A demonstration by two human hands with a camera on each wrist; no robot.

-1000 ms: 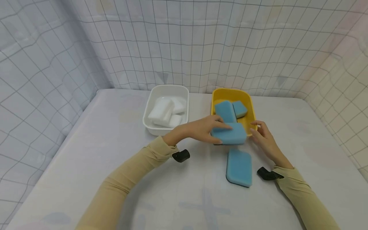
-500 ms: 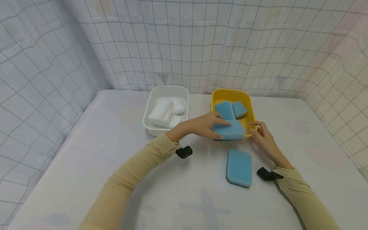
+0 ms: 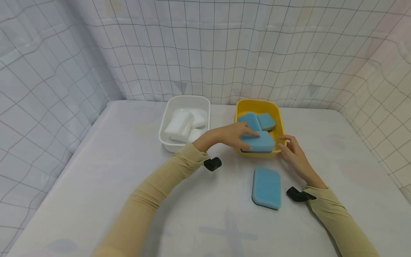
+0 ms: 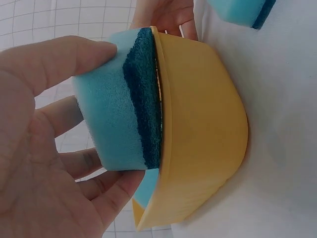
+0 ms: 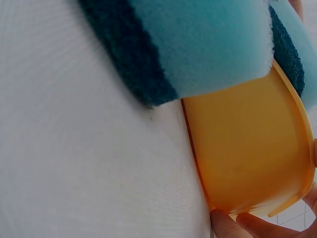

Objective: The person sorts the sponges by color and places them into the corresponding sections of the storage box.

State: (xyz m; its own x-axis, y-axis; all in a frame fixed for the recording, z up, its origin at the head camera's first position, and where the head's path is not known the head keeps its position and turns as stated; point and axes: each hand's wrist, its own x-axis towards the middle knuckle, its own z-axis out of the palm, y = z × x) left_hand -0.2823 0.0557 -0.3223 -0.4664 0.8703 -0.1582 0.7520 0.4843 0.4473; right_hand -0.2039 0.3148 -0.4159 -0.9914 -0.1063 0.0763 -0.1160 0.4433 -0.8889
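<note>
My left hand point(image 3: 236, 135) grips a blue scouring sponge point(image 3: 258, 141), thumb on one side and fingers on the other, over the front rim of a yellow plastic bin point(image 3: 260, 155). In the left wrist view the sponge's dark scouring layer point(image 4: 143, 99) lies along the bin's rim. Two more blue sponges sit inside the bin, one partly hidden behind the left hand. My right hand point(image 3: 295, 157) holds the bin at its front right corner, with fingertips point(image 5: 225, 223) against the wall low down. Another blue sponge point(image 3: 266, 188) lies on the table in front of the bin.
To the left stands a white bin point(image 3: 164, 141) with several white foam-like blocks point(image 3: 179, 125) in it; the left forearm passes in front of it. A checked curtain point(image 3: 212, 53) hangs behind and at both sides. A white cloth covers the table point(image 3: 112, 160).
My left hand has carried the sponge away from me, from in front of the yellow bin to over its front rim. The right hand has stayed at the bin's corner.
</note>
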